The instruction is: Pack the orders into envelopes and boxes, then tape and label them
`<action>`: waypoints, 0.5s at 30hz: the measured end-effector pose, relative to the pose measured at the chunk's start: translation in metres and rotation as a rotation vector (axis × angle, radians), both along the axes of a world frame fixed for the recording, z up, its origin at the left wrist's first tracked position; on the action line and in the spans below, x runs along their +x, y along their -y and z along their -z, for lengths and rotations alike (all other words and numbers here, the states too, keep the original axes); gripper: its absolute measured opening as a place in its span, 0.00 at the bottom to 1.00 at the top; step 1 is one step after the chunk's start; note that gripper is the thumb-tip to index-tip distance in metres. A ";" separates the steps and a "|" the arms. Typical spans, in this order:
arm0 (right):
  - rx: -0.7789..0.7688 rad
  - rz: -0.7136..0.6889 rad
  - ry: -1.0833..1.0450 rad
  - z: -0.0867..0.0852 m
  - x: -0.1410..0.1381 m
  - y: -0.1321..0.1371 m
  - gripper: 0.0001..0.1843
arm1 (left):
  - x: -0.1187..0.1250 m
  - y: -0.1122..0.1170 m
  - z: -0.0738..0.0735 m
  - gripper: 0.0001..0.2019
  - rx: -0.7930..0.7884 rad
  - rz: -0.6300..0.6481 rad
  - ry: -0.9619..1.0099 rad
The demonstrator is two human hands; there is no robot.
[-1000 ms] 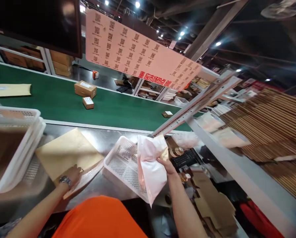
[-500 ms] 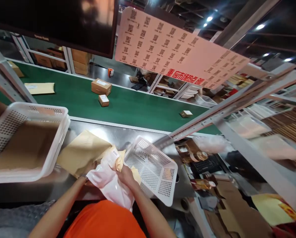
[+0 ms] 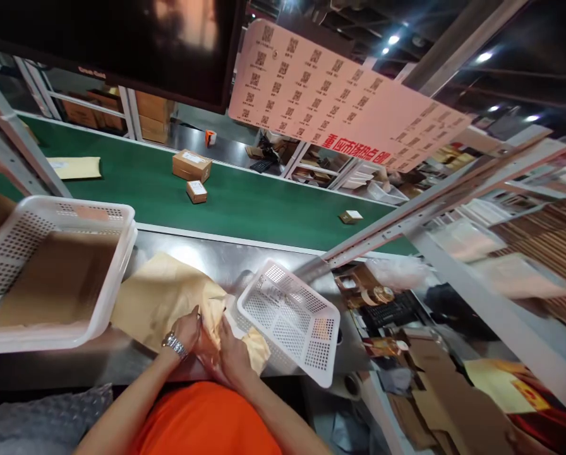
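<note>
A shiny metal table (image 3: 219, 259) is catching bright reflections along its far side. At its left, a nested stack of white baskets (image 3: 112, 278) is sitting. Just beside the stack, a large tan envelope (image 3: 145, 297) is lying. Farther right, a single white perforated basket (image 3: 287, 332) is resting at an angle.

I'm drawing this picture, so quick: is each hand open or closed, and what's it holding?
Left hand: bent against the crumpled yellow paper; can't tell if it's closed.
Right hand: closed, holding the crumpled yellow paper.
</note>
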State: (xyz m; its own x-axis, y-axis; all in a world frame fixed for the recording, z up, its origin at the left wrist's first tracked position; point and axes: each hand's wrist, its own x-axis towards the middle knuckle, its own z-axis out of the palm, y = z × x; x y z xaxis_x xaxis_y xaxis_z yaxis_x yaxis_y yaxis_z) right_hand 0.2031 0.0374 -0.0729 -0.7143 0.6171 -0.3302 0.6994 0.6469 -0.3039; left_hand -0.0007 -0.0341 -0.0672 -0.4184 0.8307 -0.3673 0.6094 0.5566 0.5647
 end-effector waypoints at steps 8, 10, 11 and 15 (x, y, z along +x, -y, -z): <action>-0.279 0.034 -0.130 -0.016 -0.038 -0.034 0.19 | 0.018 -0.007 -0.020 0.29 0.053 0.078 -0.133; -0.362 0.103 -0.198 -0.019 -0.047 -0.054 0.08 | 0.020 0.003 -0.018 0.29 0.022 0.170 -0.168; -0.400 0.123 -0.234 -0.021 -0.049 -0.063 0.05 | 0.021 0.009 -0.016 0.30 -0.005 0.189 -0.183; -0.719 0.267 -0.458 -0.019 -0.047 -0.079 0.14 | 0.025 0.025 -0.004 0.33 -0.064 0.178 -0.258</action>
State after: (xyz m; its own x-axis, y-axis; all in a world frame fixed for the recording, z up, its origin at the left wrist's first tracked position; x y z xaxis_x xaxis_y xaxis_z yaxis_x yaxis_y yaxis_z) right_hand 0.1557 0.1166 -0.0542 -0.7331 0.5357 -0.4190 0.5100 0.0254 -0.8598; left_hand 0.0241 -0.0588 -0.0629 -0.3549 0.8778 -0.3219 0.8191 0.4579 0.3456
